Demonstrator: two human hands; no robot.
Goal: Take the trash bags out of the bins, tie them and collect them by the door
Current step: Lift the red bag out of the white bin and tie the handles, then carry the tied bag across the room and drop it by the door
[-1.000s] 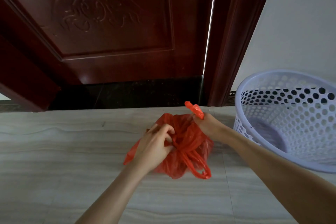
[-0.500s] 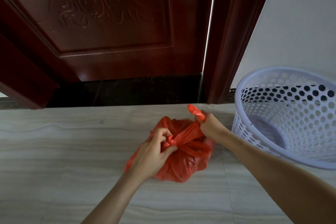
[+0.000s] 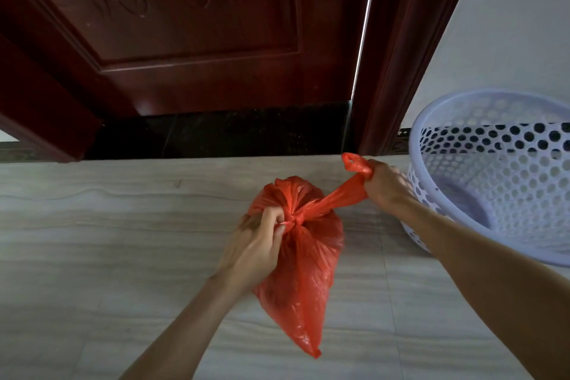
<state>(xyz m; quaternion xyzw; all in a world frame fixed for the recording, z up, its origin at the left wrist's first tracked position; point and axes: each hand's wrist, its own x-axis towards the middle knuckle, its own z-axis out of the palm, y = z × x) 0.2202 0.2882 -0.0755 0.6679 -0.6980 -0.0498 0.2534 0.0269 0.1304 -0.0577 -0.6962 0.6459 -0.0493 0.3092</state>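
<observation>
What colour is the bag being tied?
Red-orange; the bag shows clearly in the head view.

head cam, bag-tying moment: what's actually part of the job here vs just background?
In the job:
- red trash bag, being knotted
- left hand, gripping at the knot
- right hand, pulling the bag's handle taut
- white perforated bin, no bag in it
- door, the collection spot

Background:
- tiled floor
- white wall

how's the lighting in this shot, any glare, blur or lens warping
Head view: soft, dim indoor light; a bright sliver glares through the gap beside the door; wide-angle bending curves the doorframe; the red bag and both hands look sharp.
</observation>
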